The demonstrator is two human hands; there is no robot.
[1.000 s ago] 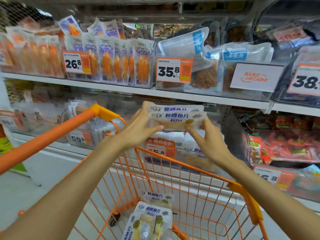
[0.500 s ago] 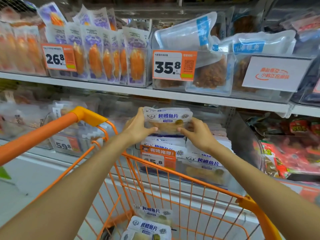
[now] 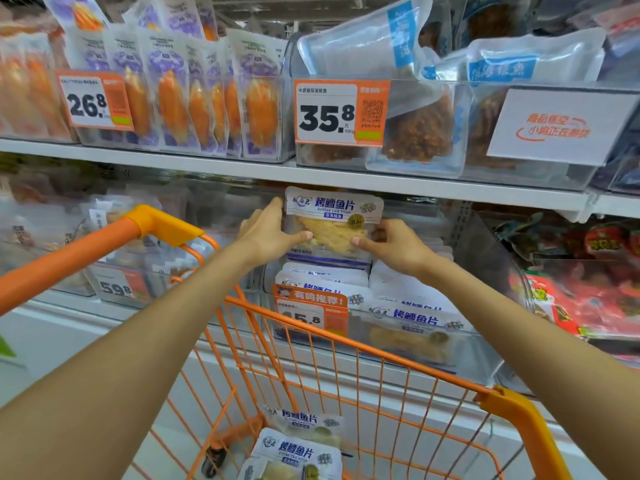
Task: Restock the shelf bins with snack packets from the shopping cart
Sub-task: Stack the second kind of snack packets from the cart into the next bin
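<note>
- Two or more snack packets (image 3: 294,455) lie in the bottom of the orange shopping cart (image 3: 363,379), nearest the camera, so by my reading the restocking is only partly done.
- Both forearms reach forward over the cart's far rail toward the lower shelf.
- The left hand (image 3: 265,233) grips the left edge of a grilled cod fillet packet (image 3: 334,223), fingers curled behind it and the thumb pressed on its front.
- The right hand (image 3: 398,244) pinches the same packet at its lower right, thumb on the front; its other fingers go behind the film, and how they lie I cannot tell.
- The packet is upright, printed face toward the camera, its long axis running left to right between the two hands, which stand about equally near to it.
- It hangs directly above the clear shelf bin (image 3: 478,362), close over the rear rows of matching packets (image 3: 412,317) already standing there, and just under the edge of the upper shelf (image 3: 207,168).
- The deciding relation is that the open slot lies below and slightly behind the packet's bottom edge, so the coming move is probably a short drop straight down behind the stacked rows.
- An orange price tag (image 3: 311,311) is clipped to the bin's front.
- Farther up, the upper shelf carries bins of other packets and a 35.8 price tag (image 3: 341,112).
</note>
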